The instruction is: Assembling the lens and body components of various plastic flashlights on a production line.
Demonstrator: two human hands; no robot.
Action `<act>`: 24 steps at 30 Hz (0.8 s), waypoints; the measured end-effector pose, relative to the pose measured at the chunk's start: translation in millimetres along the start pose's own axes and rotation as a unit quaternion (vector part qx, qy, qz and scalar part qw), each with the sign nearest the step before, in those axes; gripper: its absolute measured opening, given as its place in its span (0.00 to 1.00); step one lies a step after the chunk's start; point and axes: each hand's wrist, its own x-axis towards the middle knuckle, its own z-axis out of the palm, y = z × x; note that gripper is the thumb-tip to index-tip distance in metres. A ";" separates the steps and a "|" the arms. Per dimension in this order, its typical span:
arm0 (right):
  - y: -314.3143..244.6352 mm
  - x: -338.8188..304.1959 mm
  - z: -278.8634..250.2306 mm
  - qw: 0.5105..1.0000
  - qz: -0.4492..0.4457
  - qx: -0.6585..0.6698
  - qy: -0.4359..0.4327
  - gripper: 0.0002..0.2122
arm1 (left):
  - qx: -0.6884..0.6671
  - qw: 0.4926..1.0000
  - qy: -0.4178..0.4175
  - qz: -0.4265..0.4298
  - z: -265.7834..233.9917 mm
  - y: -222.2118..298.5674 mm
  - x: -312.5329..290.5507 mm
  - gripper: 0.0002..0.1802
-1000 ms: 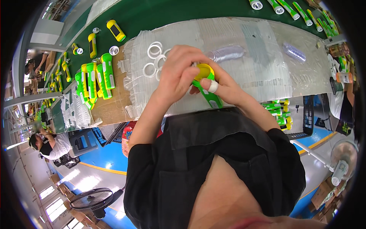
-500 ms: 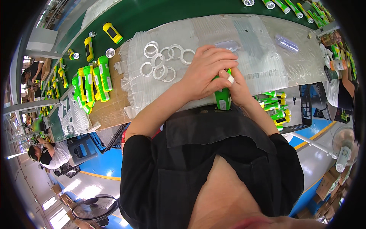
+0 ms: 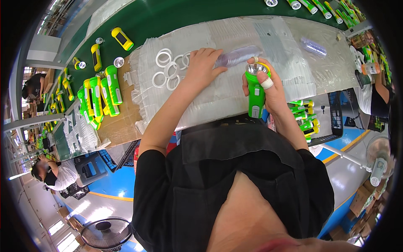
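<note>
My right hand (image 3: 272, 86) is wrapped round a green flashlight (image 3: 256, 95), held upright with its shiny reflector facing up. White tape circles the thumb and one finger. My left hand (image 3: 202, 69) lies over the mat at the left end of a row of stacked clear lens discs (image 3: 239, 56). Its thumb and forefinger are spread either side of that end, with nothing visibly gripped. Several white rings (image 3: 159, 79) lie just left of this hand, which partly covers some of them.
A group of green and yellow flashlights (image 3: 112, 84) lies on cardboard at the left. Another clear stack (image 3: 313, 47) rests at the right. Below the table's right edge, a black crate (image 3: 334, 113) holds more flashlights. A green belt (image 3: 176, 17) runs behind the mat.
My hands have separated. The left has moved left to the discs, whose row now reaches further left. The right keeps the flashlight, its reflector now exposed.
</note>
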 end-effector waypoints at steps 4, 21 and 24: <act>0.7 3.0 1.2 1.000 0.007 -0.003 -0.002 0.29 | -0.039 0.999 0.021 -0.009 -4.8 -4.1 -3.6 0.30; -0.6 27.8 40.9 0.991 0.048 0.002 -0.125 0.24 | -0.227 0.953 0.149 0.135 -62.0 45.3 -18.0 0.19; 7.1 27.5 42.3 0.986 0.046 -0.005 -0.158 0.23 | -0.248 0.944 0.154 0.151 -58.9 45.9 -20.7 0.18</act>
